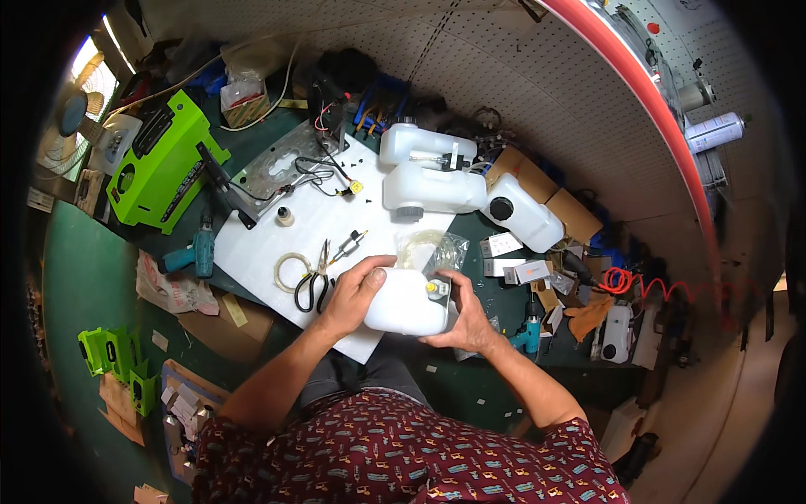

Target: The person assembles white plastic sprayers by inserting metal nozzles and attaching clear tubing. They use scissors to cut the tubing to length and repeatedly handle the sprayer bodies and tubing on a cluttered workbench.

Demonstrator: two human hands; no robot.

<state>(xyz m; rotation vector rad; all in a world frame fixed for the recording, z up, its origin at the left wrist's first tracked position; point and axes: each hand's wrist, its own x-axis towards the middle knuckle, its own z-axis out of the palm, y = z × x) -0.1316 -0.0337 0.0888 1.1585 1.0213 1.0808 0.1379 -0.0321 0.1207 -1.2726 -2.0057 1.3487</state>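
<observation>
Both my hands hold a white plastic tank [405, 304] over the near edge of a white sheet [285, 235] on the green bench. My left hand [353, 290] wraps its left side and top. My right hand [464, 317] cups its right end, with the thumb by a small yellow fitting [433, 288] on the tank. A clear plastic bag [432, 249] with coiled tubing lies just behind the tank.
Three more white tanks [432, 186] lie at the back. Black-handled scissors [315, 281], a tubing coil [290, 270] and a small metal part [348, 246] rest on the sheet. A bright green housing [164, 164] and teal drills [195, 252] sit left; boxes and an orange coiled hose [646, 286] sit right.
</observation>
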